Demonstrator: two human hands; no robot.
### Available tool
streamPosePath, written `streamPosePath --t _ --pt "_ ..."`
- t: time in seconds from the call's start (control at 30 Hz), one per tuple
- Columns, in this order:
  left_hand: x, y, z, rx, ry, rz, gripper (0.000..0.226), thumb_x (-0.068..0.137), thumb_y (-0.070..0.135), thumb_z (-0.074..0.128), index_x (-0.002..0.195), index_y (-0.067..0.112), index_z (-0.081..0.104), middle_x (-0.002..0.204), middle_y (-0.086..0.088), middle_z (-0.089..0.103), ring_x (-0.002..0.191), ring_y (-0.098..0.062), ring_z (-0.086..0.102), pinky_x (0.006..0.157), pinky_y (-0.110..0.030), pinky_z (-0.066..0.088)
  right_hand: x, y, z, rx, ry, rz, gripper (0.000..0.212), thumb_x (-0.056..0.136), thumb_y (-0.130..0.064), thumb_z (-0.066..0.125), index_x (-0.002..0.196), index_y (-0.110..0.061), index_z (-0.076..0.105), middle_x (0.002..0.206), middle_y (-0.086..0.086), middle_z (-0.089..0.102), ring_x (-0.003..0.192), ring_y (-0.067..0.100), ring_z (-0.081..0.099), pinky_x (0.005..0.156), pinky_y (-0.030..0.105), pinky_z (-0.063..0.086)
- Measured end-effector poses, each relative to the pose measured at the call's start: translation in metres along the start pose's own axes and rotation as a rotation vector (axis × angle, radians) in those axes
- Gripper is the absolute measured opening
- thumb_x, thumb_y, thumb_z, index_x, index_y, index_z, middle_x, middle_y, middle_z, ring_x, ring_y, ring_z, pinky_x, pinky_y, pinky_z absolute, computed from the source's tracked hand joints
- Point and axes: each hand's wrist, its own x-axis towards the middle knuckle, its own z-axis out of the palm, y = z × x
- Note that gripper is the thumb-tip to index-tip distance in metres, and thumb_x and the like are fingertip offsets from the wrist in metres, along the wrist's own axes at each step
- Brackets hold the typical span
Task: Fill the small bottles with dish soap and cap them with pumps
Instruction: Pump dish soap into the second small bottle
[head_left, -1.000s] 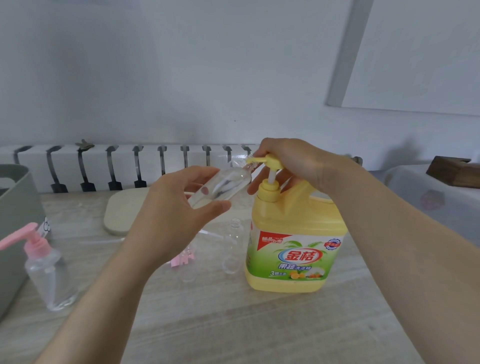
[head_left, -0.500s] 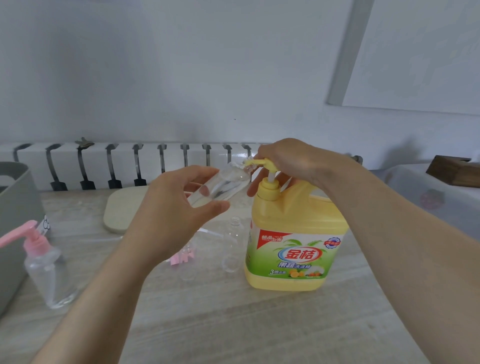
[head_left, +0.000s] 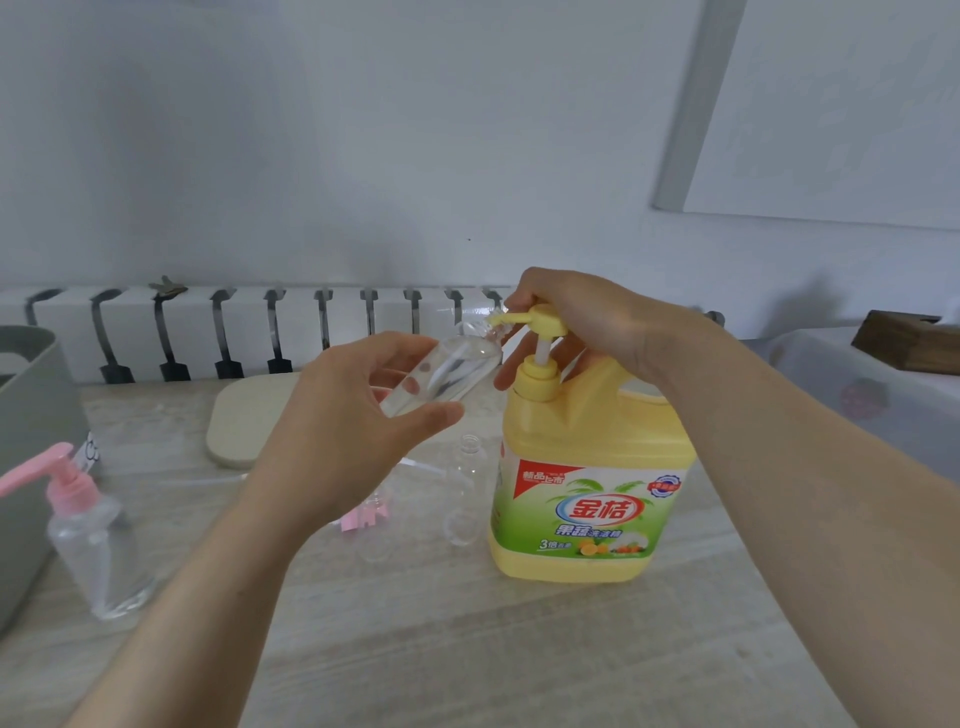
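Note:
A big yellow dish soap jug (head_left: 592, 493) stands on the table right of centre, its yellow pump head (head_left: 540, 323) raised. My right hand (head_left: 576, 322) rests over the pump head with fingers curled round it. My left hand (head_left: 353, 431) grips a small clear bottle (head_left: 447, 374), tilted with its mouth at the pump spout. Another small clear bottle (head_left: 467, 488) stands uncapped beside the jug. A capped small bottle with a pink pump (head_left: 98, 540) stands at the left. A loose pink pump (head_left: 363, 514) lies partly hidden under my left wrist.
A grey bin (head_left: 31, 415) fills the left edge. A pale oval board (head_left: 244, 426) lies behind my left hand. A white rack with black hooks (head_left: 249, 332) runs along the wall. A wooden box (head_left: 909, 343) sits at the far right on a white cloth.
The pump head has risen again after being pressed lower half a second ago. The tilted bottle stays at the spout in my left hand.

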Motion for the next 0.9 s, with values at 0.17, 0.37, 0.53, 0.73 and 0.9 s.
streamPosePath --t 0.17,0.37,0.53,0.73,0.9 --pt "0.0006 0.0001 0.0001 -0.001 0.006 -0.004 0.037 0.071 0.041 0.080 0.100 0.051 0.060 0.089 0.030 0.067 0.090 0.017 0.057 0.063 0.002 0.040 -0.0005 -0.0014 0.0004 0.032 0.019 -0.010 0.044 0.089 -0.041 0.041 0.090 -0.013 0.075 0.088 0.015 0.075 0.080 0.031 0.061 0.089 0.049 0.052" --pt "0.0004 0.0014 -0.0001 0.007 0.014 -0.008 0.039 0.072 0.040 0.080 0.103 0.051 0.058 0.090 0.026 0.067 0.090 0.018 0.056 0.067 -0.005 0.038 -0.0034 -0.0029 0.0028 -0.012 0.062 -0.004 0.043 0.093 -0.036 0.039 0.089 -0.012 0.075 0.090 0.014 0.075 0.090 0.034 0.065 0.090 0.045 0.052" --pt "0.0003 0.0021 0.0000 -0.002 0.015 -0.015 0.037 0.072 0.041 0.079 0.101 0.052 0.059 0.089 0.026 0.067 0.091 0.018 0.056 0.067 -0.006 0.037 -0.0023 -0.0052 0.0044 -0.085 0.134 0.002 0.041 0.098 -0.026 0.035 0.112 -0.001 0.064 0.104 0.019 0.071 0.107 0.035 0.062 0.095 0.044 0.048" --pt "-0.0005 0.0029 -0.0013 0.004 0.005 -0.011 0.035 0.072 0.040 0.080 0.097 0.052 0.059 0.091 0.037 0.062 0.091 0.019 0.055 0.065 -0.003 0.037 0.0001 -0.0055 0.0059 -0.138 0.166 0.010 0.035 0.098 -0.022 0.037 0.098 0.001 0.063 0.092 0.012 0.067 0.078 0.022 0.053 0.068 0.030 0.042" --pt "-0.0006 0.0032 -0.0017 0.019 0.002 -0.013 0.034 0.072 0.039 0.080 0.094 0.053 0.058 0.092 0.039 0.061 0.091 0.020 0.054 0.066 -0.006 0.036 0.0020 -0.0091 0.0060 -0.197 0.164 0.015 0.026 0.101 -0.015 0.034 0.099 -0.005 0.058 0.090 0.011 0.062 0.086 0.022 0.050 0.060 0.023 0.039"
